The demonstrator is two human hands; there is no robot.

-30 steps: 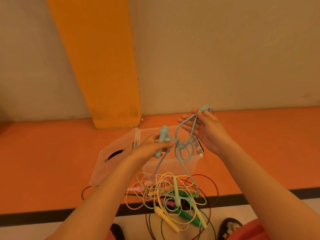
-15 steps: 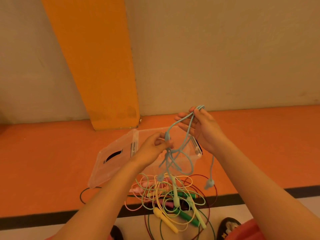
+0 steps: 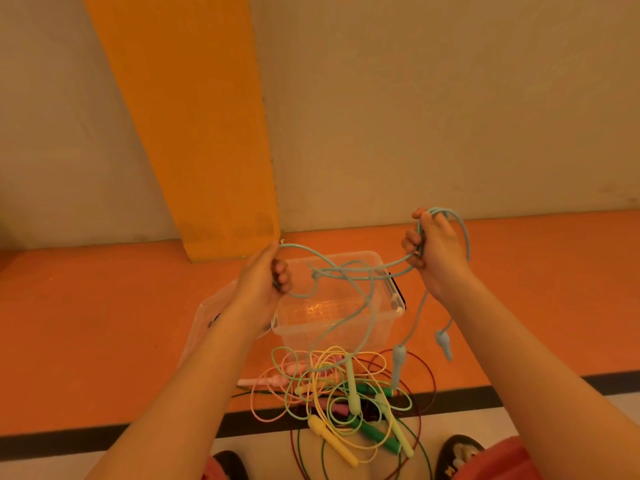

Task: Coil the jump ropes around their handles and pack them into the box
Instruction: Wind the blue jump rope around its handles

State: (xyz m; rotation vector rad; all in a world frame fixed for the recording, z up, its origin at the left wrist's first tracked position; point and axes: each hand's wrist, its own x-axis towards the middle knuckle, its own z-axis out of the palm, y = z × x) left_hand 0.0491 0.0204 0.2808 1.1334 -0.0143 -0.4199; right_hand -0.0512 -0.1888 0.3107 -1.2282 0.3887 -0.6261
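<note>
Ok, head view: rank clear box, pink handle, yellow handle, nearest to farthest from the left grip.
From the left grip:
1. clear box, just right of it.
2. pink handle, straight below it.
3. yellow handle, lowest, further right.

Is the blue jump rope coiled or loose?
Loose. The blue jump rope hangs tangled between the left hand and right hand, its handles dangling unwrapped.
</note>
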